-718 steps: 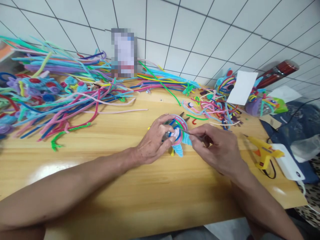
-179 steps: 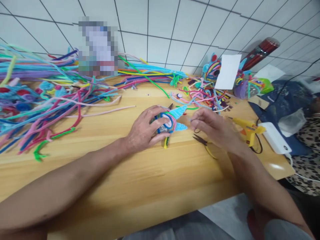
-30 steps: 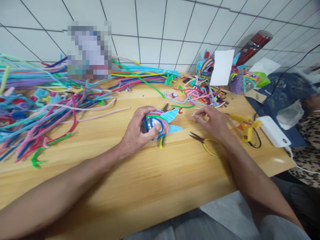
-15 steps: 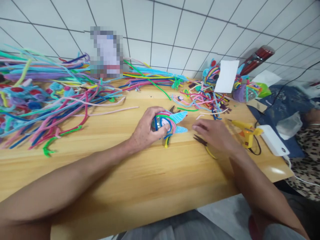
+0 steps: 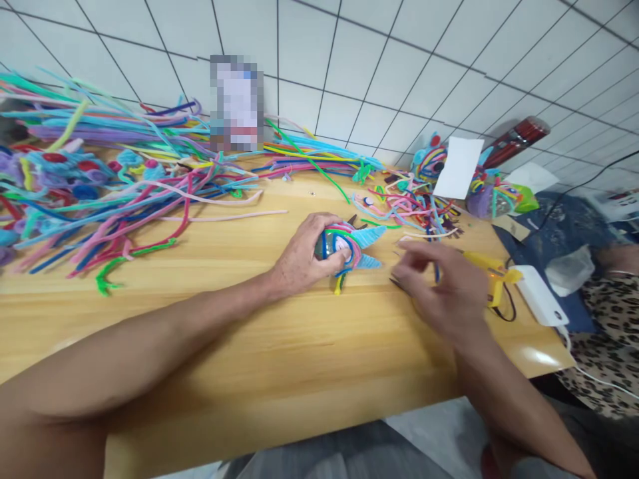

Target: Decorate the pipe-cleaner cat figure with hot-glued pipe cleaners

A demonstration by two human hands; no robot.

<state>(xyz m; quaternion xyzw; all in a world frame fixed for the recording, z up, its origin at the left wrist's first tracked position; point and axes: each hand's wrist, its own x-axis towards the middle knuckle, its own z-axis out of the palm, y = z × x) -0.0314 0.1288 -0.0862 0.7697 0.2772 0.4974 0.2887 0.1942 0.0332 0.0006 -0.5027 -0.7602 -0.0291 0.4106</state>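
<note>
My left hand point(image 5: 304, 256) is wrapped round a craft fish point(image 5: 342, 246) with a clear plastic body, pipe cleaners in several colours around it and two light-blue fins pointing right. A yellow and green piece hangs from its underside. To the right of the fins, my right hand point(image 5: 444, 283) is curled, thumb and forefinger bent towards each other. Its fingertips are blurred, and what they hold, if anything, I cannot make out. A dark tip of the scissors point(image 5: 396, 284) shows beside these fingers; the hand hides the rest.
Pipe cleaners point(image 5: 150, 193) lie in a large heap at the left, with a smaller pile point(image 5: 414, 206) behind my right hand. A yellow glue gun point(image 5: 494, 276) and a white power bank point(image 5: 542, 296) lie at the right. Beyond them sits a person in a leopard-print garment point(image 5: 612, 313).
My right hand has risen slightly and its fingers have curled more, now covering most of the scissors. My left hand keeps hold of the fish. The whole view has shifted a little.
</note>
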